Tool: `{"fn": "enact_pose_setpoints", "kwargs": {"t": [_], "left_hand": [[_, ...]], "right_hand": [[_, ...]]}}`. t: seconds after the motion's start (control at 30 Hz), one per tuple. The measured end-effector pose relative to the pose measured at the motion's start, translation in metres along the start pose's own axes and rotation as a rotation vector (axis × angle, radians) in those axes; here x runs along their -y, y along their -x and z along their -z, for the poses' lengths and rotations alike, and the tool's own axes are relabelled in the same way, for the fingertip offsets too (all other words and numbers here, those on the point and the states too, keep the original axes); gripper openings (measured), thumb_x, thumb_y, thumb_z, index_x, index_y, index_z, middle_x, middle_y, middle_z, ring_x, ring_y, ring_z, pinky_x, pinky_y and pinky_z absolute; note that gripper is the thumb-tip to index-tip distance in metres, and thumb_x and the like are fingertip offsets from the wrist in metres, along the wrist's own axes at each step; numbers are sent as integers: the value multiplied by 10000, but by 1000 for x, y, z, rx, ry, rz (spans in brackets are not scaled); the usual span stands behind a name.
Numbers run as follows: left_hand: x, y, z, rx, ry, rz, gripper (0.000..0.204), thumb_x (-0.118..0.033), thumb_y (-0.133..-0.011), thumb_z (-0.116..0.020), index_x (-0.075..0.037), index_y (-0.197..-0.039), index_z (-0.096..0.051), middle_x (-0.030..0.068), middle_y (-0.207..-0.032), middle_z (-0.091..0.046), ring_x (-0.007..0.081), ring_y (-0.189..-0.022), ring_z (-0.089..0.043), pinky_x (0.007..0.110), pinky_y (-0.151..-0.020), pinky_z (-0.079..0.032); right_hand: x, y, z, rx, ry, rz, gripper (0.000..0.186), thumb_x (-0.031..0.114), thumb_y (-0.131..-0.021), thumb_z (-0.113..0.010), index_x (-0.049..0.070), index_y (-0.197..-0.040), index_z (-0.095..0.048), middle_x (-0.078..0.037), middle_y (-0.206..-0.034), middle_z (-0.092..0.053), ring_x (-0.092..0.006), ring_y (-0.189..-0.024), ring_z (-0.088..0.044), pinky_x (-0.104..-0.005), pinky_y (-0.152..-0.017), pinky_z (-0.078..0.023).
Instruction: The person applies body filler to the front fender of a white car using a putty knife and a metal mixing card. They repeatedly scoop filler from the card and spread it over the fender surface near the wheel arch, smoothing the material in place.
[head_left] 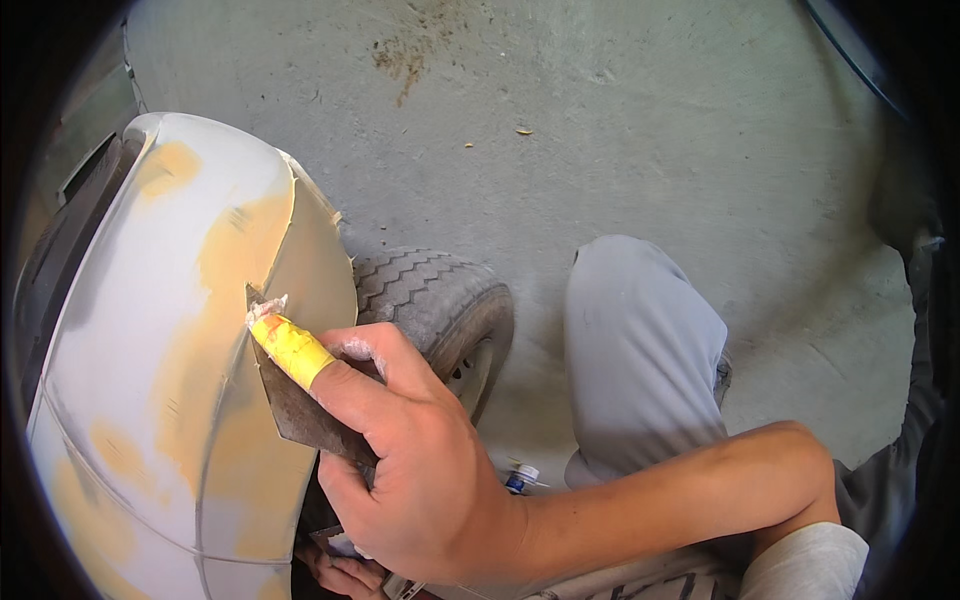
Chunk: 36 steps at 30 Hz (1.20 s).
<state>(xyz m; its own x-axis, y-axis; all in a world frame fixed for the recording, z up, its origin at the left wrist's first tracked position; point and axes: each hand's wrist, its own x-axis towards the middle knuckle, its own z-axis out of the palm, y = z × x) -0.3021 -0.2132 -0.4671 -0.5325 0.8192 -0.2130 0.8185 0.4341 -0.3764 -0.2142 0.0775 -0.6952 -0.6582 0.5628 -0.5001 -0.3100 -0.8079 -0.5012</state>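
My right hand (pixel 430 470) is closed around a flat metal putty knife (pixel 305 415), its blade against the curved white car body panel (pixel 115 290). Yellow tape (pixel 290 350) wraps one of its fingers, with pale putty stuck at the tip. Yellowish filler (pixel 235 250) coats the panel in patches, with a raised ridge of it along the edge near the blade. Low in the view, my left hand (pixel 345 575) is mostly hidden behind my right one. Its fingers are curled at a flat metal blade (pixel 338 543) smeared with putty.
A wheel with a dusty tyre (pixel 420 290) stands just right of the panel. My bent knee in grey trousers (pixel 640 340) is at the right. Beside my right wrist is a small white-capped tube (pixel 522 478). A dark hose (pixel 850 60) crosses the concrete floor (pixel 620 130) at the far right.
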Motion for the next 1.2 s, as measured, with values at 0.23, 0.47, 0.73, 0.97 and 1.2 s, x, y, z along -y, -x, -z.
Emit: {"fn": "enact_pose_setpoints", "kwargs": {"t": [0.23,0.47,0.73,0.97,1.2], "left_hand": [[-16,-19,-11,-13,70,-29,400,-288,-1059,-447,94,-1026,-562,291,-889,-577,490,-823,-547,566,-816,-411],[-22,-27,-10,11,183,-62,361,-258,-1057,-459,85,-998,-556,250,-793,-537,443,-710,-508,534,-687,-391],[-17,-30,-13,7,203,-59,360,-255,-1045,-451,73,-986,-588,250,-777,-535,436,-720,-463,576,-876,-417],[-64,-27,-39,-206,830,35,326,-224,-1101,-449,70,-1143,-582,164,-1001,-652,247,-871,-605,329,-838,-474],[-273,-110,-104,127,2507,432,319,-215,-1106,-516,26,-1304,-579,45,-1055,-683,119,-898,-646,268,-864,-501]], "right_hand": [[20,30,-28,16,21,107,752,-126,-787,-604,14,-1520,-513,-204,-1329,-479,-404,-1156,-521,-442,-1042,-461],[29,31,-8,36,59,99,537,-143,-792,-501,-43,-1308,-609,-248,-1071,-594,-464,-921,-594,-463,-854,-511],[64,-28,85,-133,603,-35,510,-27,-888,-461,60,-1344,-673,-89,-819,-679,-170,-722,-617,-357,-665,-504],[144,10,93,-60,1055,12,461,90,-967,-493,111,-1391,-671,-10,-727,-573,-90,-587,-473,-318,-541,-411],[218,66,90,292,1391,392,362,10,-996,-533,-32,-1335,-654,-107,-1057,-690,-149,-886,-625,-294,-795,-502]]}}
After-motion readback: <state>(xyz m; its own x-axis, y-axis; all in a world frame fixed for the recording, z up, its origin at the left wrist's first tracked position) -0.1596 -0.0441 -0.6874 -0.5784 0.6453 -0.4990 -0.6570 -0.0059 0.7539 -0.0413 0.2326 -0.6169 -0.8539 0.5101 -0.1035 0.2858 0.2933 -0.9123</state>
